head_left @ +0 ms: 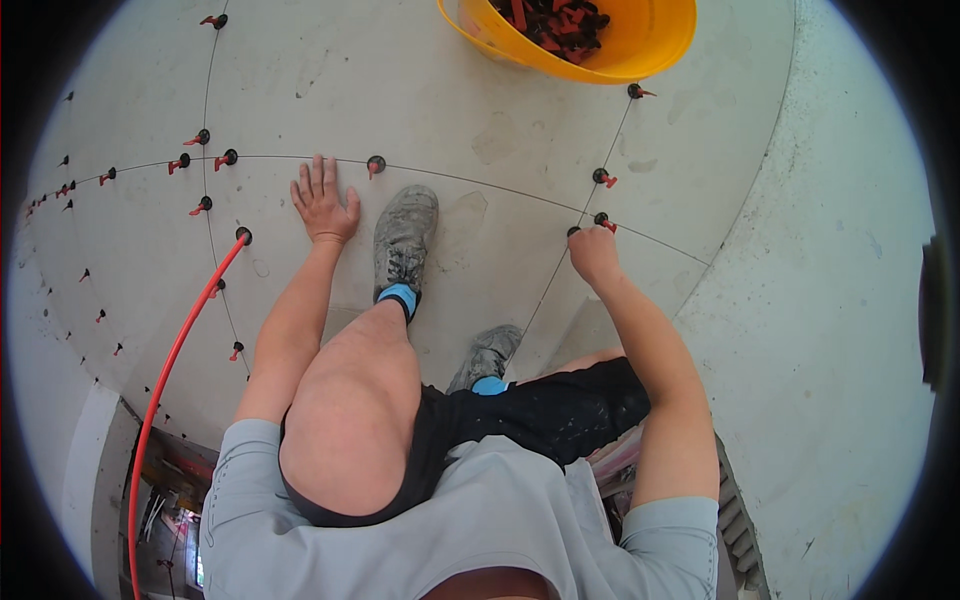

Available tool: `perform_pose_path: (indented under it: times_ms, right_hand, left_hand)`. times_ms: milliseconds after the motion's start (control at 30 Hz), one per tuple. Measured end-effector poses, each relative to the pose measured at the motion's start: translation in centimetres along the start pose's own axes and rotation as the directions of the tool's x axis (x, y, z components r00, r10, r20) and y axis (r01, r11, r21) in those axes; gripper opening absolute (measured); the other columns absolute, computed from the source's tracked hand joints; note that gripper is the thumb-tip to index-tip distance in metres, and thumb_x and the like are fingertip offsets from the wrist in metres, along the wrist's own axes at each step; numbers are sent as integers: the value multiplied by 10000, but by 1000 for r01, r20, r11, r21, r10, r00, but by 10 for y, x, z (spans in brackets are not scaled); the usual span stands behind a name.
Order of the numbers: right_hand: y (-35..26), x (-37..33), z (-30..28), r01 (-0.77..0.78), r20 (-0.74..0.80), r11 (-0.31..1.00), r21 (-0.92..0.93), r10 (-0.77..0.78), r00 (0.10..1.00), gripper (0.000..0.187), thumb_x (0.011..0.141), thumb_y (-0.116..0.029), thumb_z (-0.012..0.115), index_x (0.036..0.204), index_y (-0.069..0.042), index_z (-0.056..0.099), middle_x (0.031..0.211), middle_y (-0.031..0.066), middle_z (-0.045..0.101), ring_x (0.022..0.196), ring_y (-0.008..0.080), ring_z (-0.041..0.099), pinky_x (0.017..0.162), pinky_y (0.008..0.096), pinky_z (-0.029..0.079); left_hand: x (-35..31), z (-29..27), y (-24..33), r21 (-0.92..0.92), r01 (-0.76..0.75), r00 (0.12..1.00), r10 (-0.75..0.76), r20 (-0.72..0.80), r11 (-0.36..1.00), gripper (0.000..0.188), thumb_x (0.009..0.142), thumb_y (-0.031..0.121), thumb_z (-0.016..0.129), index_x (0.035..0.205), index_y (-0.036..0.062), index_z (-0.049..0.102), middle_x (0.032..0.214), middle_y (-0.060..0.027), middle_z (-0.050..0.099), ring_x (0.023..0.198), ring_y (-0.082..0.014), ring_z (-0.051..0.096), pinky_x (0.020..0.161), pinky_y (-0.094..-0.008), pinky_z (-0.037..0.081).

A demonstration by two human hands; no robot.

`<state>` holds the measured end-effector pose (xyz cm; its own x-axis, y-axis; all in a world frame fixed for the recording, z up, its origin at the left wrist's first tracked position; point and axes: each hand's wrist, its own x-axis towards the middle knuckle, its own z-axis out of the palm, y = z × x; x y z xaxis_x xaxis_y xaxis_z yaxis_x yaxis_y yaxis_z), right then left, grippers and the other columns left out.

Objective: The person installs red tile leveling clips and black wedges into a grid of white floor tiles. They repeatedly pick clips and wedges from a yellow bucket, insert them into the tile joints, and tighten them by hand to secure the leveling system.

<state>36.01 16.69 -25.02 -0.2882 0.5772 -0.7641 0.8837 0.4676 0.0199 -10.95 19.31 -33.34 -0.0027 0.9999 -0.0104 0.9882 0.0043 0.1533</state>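
My left hand (325, 208) lies flat on the large grey floor tiles (480, 140), fingers spread, close to a long joint line. My right hand (596, 256) is closed over a tile leveling clip (573, 231) on the joint at the right. Only the edge of its black round base shows; the fingers cover the rest. Just beyond that fist stands another tile leveling clip (604, 221) with a red T-shaped handle, near where two joints cross. A further clip (376, 164) sits on the joint to the right of my left hand.
A yellow bucket (655, 45) holding many red and black clip pieces stands at the far side. A red hose or cord (165, 380) curves along the left. Several clips line the joints at left. My grey shoes (405, 230) rest on the tiles; a pale wall (830, 330) rises right.
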Motion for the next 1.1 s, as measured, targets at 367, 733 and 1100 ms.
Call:
perform_pose_path:
  times_ms: [367,733,1100]
  right_hand:
    - [-14,5,15,-647,311,270,713,706,637,422,880,-390,601,797,7,715,858,230,697,866,401,673,788,470,521]
    - [-2,-19,0,-351,20,853,388,373,928,353,914,-344,577,856,-10,672,853,186,695,821,373,677,722,481,532]
    - [-23,13,41,-544,474,-194,816,763,440,262,859,-271,642,767,-26,631,689,182,655,642,364,650,592,454,502]
  left_hand:
    - [1,1,0,1,3,1000,-3,-8,1000,694,831,379,516,1474,150,391,1567,-55,311,1458,-297,225,1182,-522,101]
    - [0,0,1,1,11,1000,-11,8,1000,694,832,382,516,1473,147,391,1570,-53,304,1464,-293,215,1184,-522,95]
    - [0,-1,1,10,5,1000,-5,5,1000,694,832,384,508,1474,147,392,1565,-57,316,1460,-294,223,1185,-521,94]
